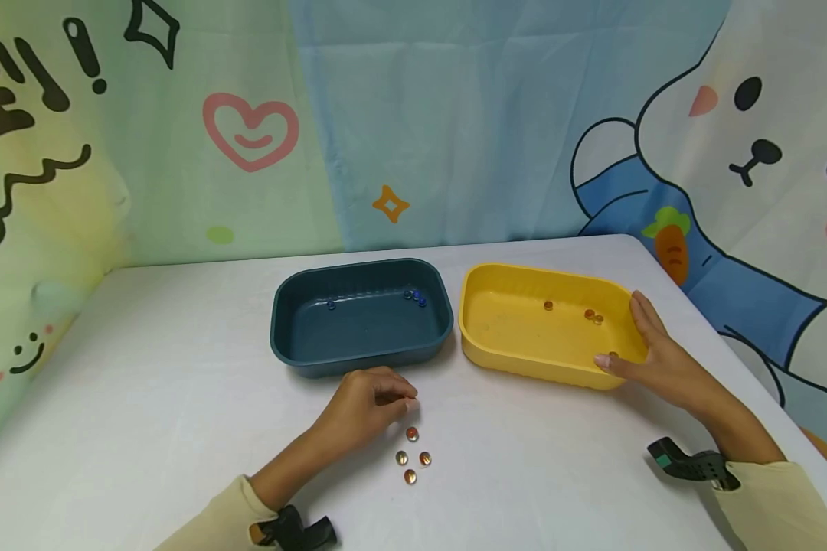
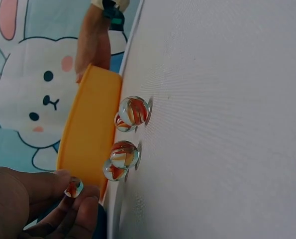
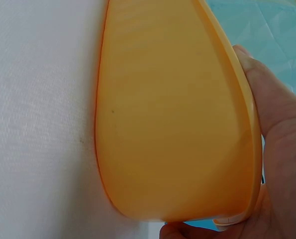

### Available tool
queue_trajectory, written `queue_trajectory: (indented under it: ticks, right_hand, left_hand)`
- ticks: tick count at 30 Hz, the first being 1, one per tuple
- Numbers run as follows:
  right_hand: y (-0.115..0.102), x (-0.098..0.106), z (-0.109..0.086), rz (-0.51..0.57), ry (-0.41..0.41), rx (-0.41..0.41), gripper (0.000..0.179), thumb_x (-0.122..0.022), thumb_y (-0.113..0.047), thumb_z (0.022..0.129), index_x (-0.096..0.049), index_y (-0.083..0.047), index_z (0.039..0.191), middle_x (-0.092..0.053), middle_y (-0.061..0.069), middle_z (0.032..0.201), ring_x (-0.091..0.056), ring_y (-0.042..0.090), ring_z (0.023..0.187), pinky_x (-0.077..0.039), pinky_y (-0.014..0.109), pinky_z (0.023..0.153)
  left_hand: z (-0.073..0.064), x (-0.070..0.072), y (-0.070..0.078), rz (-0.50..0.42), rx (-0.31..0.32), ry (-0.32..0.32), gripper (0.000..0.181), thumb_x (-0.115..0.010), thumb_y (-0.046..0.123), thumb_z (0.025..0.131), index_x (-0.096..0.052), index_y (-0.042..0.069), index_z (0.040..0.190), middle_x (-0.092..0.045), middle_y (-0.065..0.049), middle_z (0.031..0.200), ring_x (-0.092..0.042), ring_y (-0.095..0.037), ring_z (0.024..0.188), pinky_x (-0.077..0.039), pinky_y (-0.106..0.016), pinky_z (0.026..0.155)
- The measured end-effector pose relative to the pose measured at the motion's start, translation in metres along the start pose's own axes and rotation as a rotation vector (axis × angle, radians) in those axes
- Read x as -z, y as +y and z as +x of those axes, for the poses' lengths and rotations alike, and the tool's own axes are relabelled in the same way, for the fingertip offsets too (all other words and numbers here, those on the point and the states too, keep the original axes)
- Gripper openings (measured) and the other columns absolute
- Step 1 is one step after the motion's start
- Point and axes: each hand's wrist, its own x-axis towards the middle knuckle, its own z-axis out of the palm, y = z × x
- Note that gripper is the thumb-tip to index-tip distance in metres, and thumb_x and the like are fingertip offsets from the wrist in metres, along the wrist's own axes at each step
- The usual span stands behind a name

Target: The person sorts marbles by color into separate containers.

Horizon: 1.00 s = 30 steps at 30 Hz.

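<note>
Between thumb and fingers my left hand pinches a clear glass marble with an orange-red swirl, seen in the left wrist view. It hovers over the table, just in front of the dark blue tray. Several similar marbles lie below it on the white cloth. My right hand grips the right end of the yellow tray, thumb over the front rim. That tray holds several amber-looking marbles, one partly hidden by the thumb. Only the tray's outer wall shows in the right wrist view.
Left of the yellow tray stands the dark blue tray, with several blue marbles inside. A white cloth covers the table. Behind it hangs a printed curtain.
</note>
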Motion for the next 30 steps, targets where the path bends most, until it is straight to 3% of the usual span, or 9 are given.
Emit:
queue_trajectory:
  ticks: [16,23,30]
  right_hand:
    - [0.0,0.0,0.001,0.003,-0.007,-0.013,0.114,-0.073,-0.038,0.085,0.016,-0.007,0.152,0.024,0.011,0.158,0.008,0.046,0.143,-0.015,0.068,0.103]
    - [0.0,0.0,0.001,0.006,-0.006,-0.011,0.114,-0.073,-0.037,0.086,0.015,-0.007,0.152,0.024,0.011,0.158,0.008,0.046,0.143,-0.016,0.068,0.103]
    - [0.001,-0.001,0.001,0.008,0.0,0.0,0.114,-0.073,-0.036,0.086,0.015,-0.006,0.151,0.024,0.012,0.158,0.009,0.046,0.143,-0.014,0.067,0.104]
  left_hand:
    - [0.016,-0.011,0.016,-0.106,-0.048,0.022,0.014,-0.069,-0.004,0.085,-0.076,0.0,0.097,-0.07,0.002,0.093,-0.063,-0.009,0.085,-0.054,-0.023,0.078]
    - [0.03,-0.018,0.025,-0.15,-0.046,0.035,0.013,-0.07,0.003,0.088,-0.076,0.001,0.099,-0.07,0.002,0.095,-0.064,-0.007,0.086,-0.053,-0.022,0.078]
    - [0.048,-0.023,0.034,-0.211,-0.017,0.042,0.013,-0.071,0.008,0.089,-0.076,0.004,0.1,-0.07,0.003,0.093,-0.061,-0.01,0.081,-0.053,-0.023,0.07]
